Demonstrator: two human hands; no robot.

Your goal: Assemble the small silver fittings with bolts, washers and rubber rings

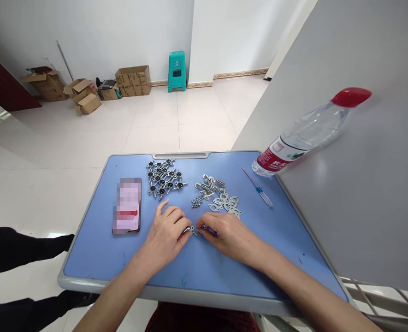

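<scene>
Head-worn view, facing forward and down (close), over blue table [96,249]

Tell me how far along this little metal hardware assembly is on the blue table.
Done, it seems: a cluster of assembled pieces lies beyond the left hand. In hand: both hands meet over one small metal part, the left pinching it, the right hand working at it. Left: loose plates and brackets and small screws remain beyond the right hand, roughly as many again. The screwdriver lies untouched.
</scene>
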